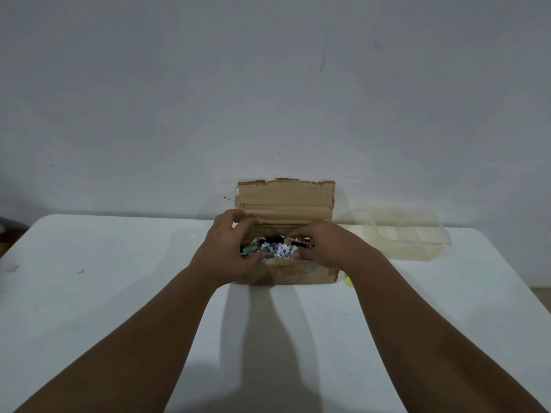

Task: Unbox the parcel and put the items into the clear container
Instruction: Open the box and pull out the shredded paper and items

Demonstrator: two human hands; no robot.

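A brown cardboard parcel [286,274] stands open in the middle of the white table, its lid flap [286,201] upright at the back. Inside lie white shredded paper [281,251], a green item [250,249] and dark small items [298,242]. My left hand [226,248] spans the parcel's left end, thumb on the front edge and fingers at the far corner. My right hand [325,244] lies over the right end, its fingers curled in among the contents; whether they hold anything is hidden. The clear container [429,248] sits to the right, apart from the parcel.
The white table [119,293] ends at a grey wall just behind the parcel. A small yellow thing [348,282] peeks out beside my right wrist. Dark objects [7,234] sit off the table's left edge. Floor shows past the right edge.
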